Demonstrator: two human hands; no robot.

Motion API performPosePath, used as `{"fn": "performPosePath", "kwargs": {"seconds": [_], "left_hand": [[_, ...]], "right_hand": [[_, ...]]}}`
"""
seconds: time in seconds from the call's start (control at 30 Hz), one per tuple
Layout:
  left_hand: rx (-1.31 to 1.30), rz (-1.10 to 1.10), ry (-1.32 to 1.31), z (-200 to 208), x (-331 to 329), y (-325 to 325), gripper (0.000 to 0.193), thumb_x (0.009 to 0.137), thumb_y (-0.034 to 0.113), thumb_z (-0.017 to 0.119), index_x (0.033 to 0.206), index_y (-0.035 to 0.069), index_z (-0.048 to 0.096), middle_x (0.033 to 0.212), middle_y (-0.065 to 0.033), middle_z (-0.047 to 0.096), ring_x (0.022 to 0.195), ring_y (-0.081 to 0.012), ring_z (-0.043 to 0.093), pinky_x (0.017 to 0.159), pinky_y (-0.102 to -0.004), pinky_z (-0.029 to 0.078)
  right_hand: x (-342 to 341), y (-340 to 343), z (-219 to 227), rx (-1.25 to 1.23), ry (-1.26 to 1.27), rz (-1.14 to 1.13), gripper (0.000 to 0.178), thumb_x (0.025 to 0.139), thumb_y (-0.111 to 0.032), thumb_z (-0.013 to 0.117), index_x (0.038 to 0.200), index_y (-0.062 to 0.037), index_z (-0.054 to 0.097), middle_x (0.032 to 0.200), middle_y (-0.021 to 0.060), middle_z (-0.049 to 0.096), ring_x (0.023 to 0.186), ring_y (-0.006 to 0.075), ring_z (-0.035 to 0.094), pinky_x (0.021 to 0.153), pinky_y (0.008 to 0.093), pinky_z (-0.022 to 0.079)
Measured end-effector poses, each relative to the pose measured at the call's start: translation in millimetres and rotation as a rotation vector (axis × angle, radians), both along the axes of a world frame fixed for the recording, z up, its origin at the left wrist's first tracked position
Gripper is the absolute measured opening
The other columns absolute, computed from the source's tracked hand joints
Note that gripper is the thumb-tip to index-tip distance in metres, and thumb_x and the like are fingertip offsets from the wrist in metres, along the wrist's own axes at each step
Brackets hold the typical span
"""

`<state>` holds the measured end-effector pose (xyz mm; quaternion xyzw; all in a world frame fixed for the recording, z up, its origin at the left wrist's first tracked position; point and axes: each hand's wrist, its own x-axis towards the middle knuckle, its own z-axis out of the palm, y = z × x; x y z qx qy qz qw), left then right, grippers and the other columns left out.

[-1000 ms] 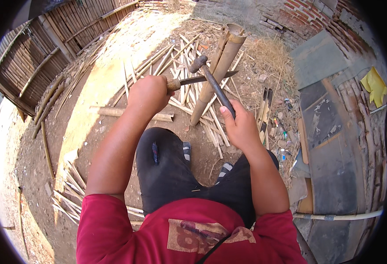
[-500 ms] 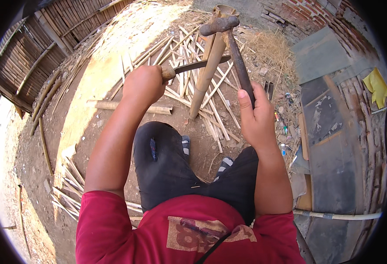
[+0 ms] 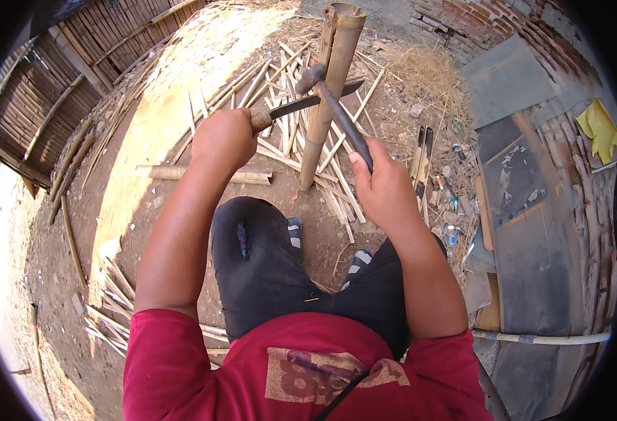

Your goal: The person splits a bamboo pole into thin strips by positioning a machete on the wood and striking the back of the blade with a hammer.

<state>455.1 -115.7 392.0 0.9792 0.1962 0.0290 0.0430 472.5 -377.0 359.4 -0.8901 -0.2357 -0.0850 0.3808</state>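
An upright bamboo pole (image 3: pixel 317 142) stands on the ground in front of my knees, with a long split running down from its top. My left hand (image 3: pixel 223 144) is closed round the wooden handle of a machete (image 3: pixel 296 106), whose dark blade runs across the pole, its tip out past the right side. In my right hand (image 3: pixel 386 184) is a hammer (image 3: pixel 341 119), gripped by its dark handle. The hammer's head overlaps the pole just above the blade; I cannot tell whether it touches either one.
Split bamboo strips (image 3: pixel 291 77) lie heaped behind the pole. A cut bamboo length (image 3: pixel 210 173) rests on the dirt to its left. More strips (image 3: pixel 115 298) lie at the near left. Dark sheets (image 3: pixel 533 266) and a yellow cloth (image 3: pixel 598 131) are at the right; a bamboo fence (image 3: pixel 42 91) stands far left.
The hammer has come down and left from above the pole's top to near the blade, my right hand lowering with it. The machete stays across the pole, tilted slightly more.
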Motion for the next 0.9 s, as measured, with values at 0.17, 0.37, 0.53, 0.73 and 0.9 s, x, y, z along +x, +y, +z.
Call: {"fn": "performPosePath", "kwargs": {"seconds": [0.17,0.37,0.53,0.73,0.9], "left_hand": [[0.003,0.032,0.012,-11.5,1.3,7.5,0.022,0.092,0.019,0.064,0.108,0.008,0.075,0.102,-0.0195,0.075,0.096,-0.0363,0.074,0.084,-0.0476,0.059],[0.008,-0.011,-0.005,-13.1,6.7,3.5,0.021,0.093,0.020,0.064,0.106,0.008,0.074,0.102,-0.0198,0.075,0.096,-0.0363,0.074,0.085,-0.0480,0.059],[-0.021,-0.003,-0.031,-22.0,2.4,14.6,0.027,0.091,0.028,0.072,0.100,0.003,0.071,0.097,-0.0214,0.074,0.093,-0.0399,0.071,0.084,-0.0500,0.057],[-0.072,-0.125,-0.150,-17.7,-2.7,23.5,0.035,0.087,0.035,0.078,0.100,0.003,0.071,0.092,-0.0214,0.074,0.088,-0.0406,0.071,0.081,-0.0488,0.056],[-0.014,-0.088,-0.062,-19.7,4.4,13.3,0.036,0.088,0.036,0.078,0.099,0.004,0.071,0.091,-0.0215,0.074,0.089,-0.0405,0.071,0.082,-0.0486,0.056]], "right_hand": [[-2.1,-14.1,33.2,0.097,-0.068,0.083,0.029,0.105,-0.027,0.059,0.119,-0.0013,0.060,0.073,0.0214,0.067,0.068,0.0425,0.069,0.062,0.0484,0.050],[3.0,-2.3,-2.6,0.068,-0.111,0.026,0.029,0.104,-0.027,0.060,0.119,-0.0026,0.059,0.076,0.0229,0.067,0.072,0.0457,0.068,0.063,0.0523,0.050],[-0.4,-26.1,-5.3,0.098,0.048,0.039,0.031,0.104,-0.029,0.060,0.120,-0.0022,0.063,0.079,0.0206,0.069,0.074,0.0413,0.070,0.066,0.0474,0.051],[27.5,-55.6,13.0,0.272,-0.124,-0.095,0.034,0.106,-0.031,0.061,0.120,-0.0002,0.063,0.069,0.0079,0.061,0.061,0.0164,0.059,0.059,0.0328,0.046],[46.6,-51.7,-10.0,0.102,-0.088,-0.201,0.033,0.105,-0.035,0.059,0.115,-0.0040,0.063,0.070,0.0145,0.065,0.063,0.0283,0.066,0.061,0.0411,0.050]]}}
